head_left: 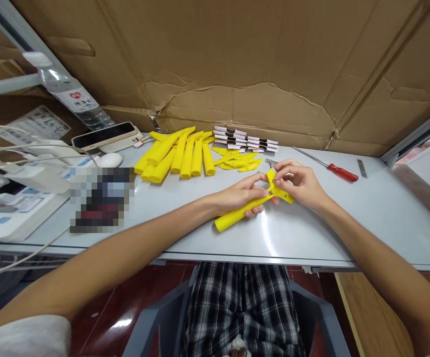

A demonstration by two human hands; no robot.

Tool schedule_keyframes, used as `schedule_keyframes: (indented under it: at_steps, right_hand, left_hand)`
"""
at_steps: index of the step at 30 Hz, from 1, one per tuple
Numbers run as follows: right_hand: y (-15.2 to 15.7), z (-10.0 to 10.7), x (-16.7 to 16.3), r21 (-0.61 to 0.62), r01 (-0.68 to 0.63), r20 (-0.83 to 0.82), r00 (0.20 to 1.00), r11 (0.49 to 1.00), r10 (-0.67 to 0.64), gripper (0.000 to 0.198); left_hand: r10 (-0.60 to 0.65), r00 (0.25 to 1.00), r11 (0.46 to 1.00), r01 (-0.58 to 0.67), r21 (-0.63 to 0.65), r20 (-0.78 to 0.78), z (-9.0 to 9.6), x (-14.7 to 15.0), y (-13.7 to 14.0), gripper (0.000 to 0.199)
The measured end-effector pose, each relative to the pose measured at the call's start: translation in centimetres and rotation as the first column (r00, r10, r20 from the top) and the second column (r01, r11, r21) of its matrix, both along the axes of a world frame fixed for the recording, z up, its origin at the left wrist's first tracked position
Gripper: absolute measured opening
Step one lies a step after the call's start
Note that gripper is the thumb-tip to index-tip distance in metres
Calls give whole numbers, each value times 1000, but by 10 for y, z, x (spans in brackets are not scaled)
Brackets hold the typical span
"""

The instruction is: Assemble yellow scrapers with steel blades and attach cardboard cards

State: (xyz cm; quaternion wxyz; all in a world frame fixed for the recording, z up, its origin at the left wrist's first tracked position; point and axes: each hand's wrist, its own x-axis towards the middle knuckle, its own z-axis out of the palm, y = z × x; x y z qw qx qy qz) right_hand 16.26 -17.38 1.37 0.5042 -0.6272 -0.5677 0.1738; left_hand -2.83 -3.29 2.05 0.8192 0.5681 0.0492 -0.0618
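Note:
Over the front middle of the table, a yellow plastic handle [233,218] with a wide, forked head slants up to the right. My left hand [239,196] is closed around its upper part, below the head. At the head, the fingers of my right hand [304,186] pinch the yellow plastic; a small dark spot shows by the fingertips, too small to name. Just behind my right fingers lies a thin metal piece [270,162], partly covered. Flat yellow pieces [237,161] are heaped behind my hands, beside a pile of similar yellow handles [187,157].
Small white paper packets [246,139] are stacked near the cardboard wall [237,59]. To the right lie a red-handled screwdriver [343,173] and a flat metal blade [362,168]. A phone [105,136], a water bottle [73,96] and power strips with cables [25,213] crowd the left.

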Motion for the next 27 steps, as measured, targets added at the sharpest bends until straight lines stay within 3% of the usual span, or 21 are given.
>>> schedule_keyframes:
  at_steps: [12, 21, 23, 25, 27]
  right_hand:
    - [1, 0, -10, -8, 47, -49, 998, 999, -47, 27]
    - [3, 1, -15, -80, 26, -155, 987, 996, -39, 42]
    - [1, 6, -8, -52, 45, -85, 995, 998, -49, 41]
    - [-7, 16, 12, 23, 141, 96, 985, 990, -143, 35]
    - [-20, 26, 46, 125, 340, 374, 854, 932, -361, 27]
  left_hand:
    - [-1, 1000, 999, 0, 42, 13, 0, 0, -2, 35]
    - [2, 1000, 996, -5, 89, 30, 1, -2, -4, 30]
    - [16, 1000, 997, -18, 80, 26, 1, -1, -4, 31]
    - [41, 999, 998, -42, 55, 22, 1, 0, -2, 33]
    - [74, 997, 997, -74, 18, 13, 0, 1, 0, 36]
